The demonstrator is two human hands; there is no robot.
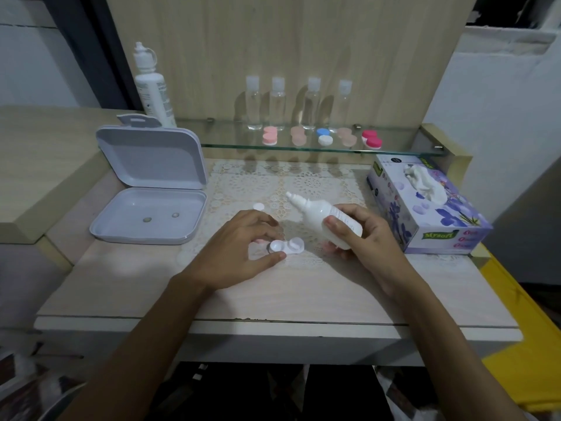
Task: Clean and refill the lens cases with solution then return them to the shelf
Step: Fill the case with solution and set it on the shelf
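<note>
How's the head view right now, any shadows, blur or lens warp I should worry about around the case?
Head view: dim, soft light; the left hand casts a faint shadow beside the white lens case; the clear bottles shadow the wood panel; wide-angle warp bends the glass shelf and table edges; corners go dark and blurry.

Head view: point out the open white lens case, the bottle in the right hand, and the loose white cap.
open white lens case (287, 246), head view, on the bridge between its two wells.
bottle (321, 212), head view, on its white body below the nozzle.
loose white cap (258, 206), head view, on its top face.

Head-worn view, downward over table (121, 287)
</note>
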